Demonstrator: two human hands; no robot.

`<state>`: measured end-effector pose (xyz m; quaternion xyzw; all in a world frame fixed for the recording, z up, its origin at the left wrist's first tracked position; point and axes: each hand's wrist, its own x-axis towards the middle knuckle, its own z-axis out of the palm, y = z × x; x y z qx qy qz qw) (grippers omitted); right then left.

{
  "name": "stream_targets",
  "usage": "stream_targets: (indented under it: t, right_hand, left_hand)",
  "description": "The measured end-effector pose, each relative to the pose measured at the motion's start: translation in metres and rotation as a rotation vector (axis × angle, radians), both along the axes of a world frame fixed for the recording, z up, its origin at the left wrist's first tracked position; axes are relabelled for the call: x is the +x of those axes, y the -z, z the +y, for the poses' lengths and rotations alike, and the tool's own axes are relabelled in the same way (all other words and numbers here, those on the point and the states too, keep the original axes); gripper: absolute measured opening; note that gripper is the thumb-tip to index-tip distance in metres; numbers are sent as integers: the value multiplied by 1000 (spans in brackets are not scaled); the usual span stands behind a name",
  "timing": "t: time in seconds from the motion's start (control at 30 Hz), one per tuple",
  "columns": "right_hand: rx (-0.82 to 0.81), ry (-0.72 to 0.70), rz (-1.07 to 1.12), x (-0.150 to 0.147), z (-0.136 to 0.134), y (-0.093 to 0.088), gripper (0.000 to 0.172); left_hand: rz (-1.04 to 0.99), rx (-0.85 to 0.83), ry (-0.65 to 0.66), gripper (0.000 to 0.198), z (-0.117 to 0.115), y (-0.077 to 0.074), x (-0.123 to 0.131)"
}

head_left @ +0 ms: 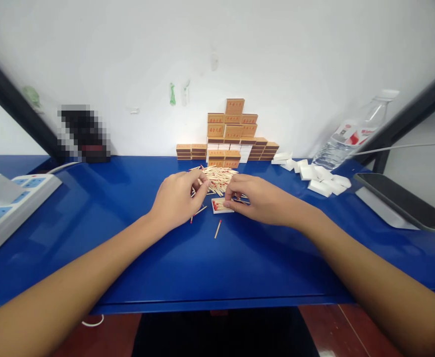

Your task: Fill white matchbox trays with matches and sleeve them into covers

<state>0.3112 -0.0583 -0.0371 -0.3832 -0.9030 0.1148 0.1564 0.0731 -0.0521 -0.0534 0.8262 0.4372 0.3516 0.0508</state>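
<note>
A small white matchbox tray [214,206] lies on the blue table, with red-tipped matches [219,204] inside. My right hand [252,197] reaches over the tray's right part; its closed fingertips are down on the matches. To the left, my left hand [180,196] has thumb and forefinger brought together in a pinch beside the match pile [219,178]. Whatever sits between those fingertips is too small to make out. One loose match [218,229] lies in front of the tray, and a few more lie under the left fingers.
Brown matchboxes [234,106] are stacked against the wall behind the pile. White trays [319,179] lie at right, near a tilted water bottle [354,131] and a phone [407,201]. A power strip [20,198] sits at left; a pixelated dark object [87,134] stands by the wall.
</note>
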Motion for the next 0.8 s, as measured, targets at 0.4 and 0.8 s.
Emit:
stream_targets:
  t: [0.4, 0.8]
  right_hand:
    - [1, -27, -23, 1, 6, 7, 14]
    - [-13, -19, 12, -3, 0, 9, 16]
  left_hand:
    - [34, -108, 90, 20, -5, -1, 2]
    - [27, -166, 127, 22, -9, -2, 3]
